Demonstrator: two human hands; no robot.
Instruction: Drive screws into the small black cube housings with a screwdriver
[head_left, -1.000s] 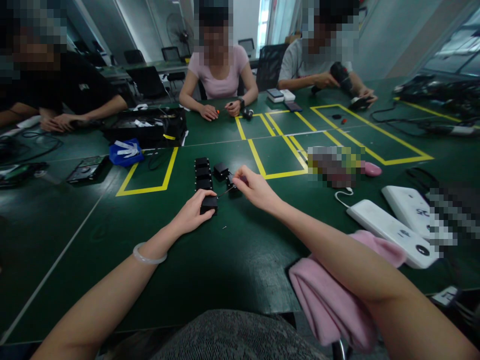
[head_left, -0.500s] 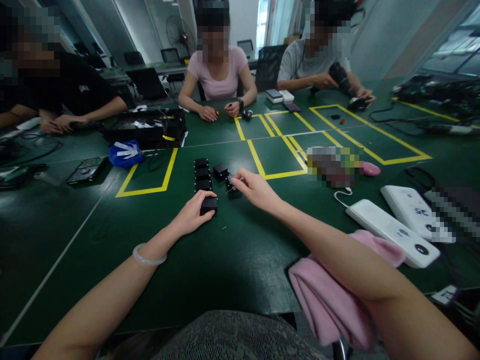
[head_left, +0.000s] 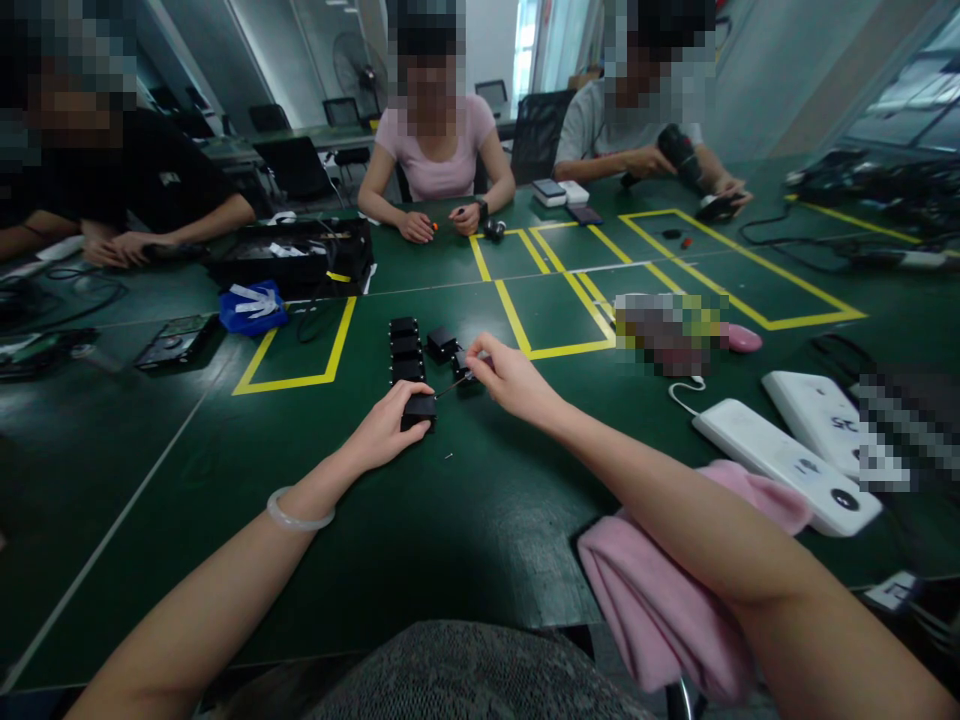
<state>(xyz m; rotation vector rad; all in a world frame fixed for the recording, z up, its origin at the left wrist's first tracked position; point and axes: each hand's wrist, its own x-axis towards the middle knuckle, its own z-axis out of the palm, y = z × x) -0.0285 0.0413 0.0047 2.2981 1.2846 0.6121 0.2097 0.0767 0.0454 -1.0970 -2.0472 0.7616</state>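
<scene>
On the green table, my left hand (head_left: 390, 420) grips a small black box-shaped block (head_left: 420, 408) between thumb and fingers. My right hand (head_left: 510, 375) is closed around a thin screwdriver (head_left: 451, 387); its shaft points left and its tip meets the block's right side. Beyond my left hand stands a row of several similar black blocks (head_left: 405, 345), with small shiny points along their sides. Two more black pieces, one of them a loose block (head_left: 442, 343), lie beside the row, the nearer partly behind my right fingers. A tiny screw (head_left: 448, 456) lies on the table closer to me.
Yellow tape (head_left: 570, 351) marks the table. A blue container (head_left: 253, 308) and a black bin (head_left: 292, 255) stand at the left. White power strips (head_left: 784, 465) and a pink cloth (head_left: 660, 590) are at the right. Three people sit across the table.
My right fingers have shifted very slightly on the screwdriver. My left hand and the block stay in place.
</scene>
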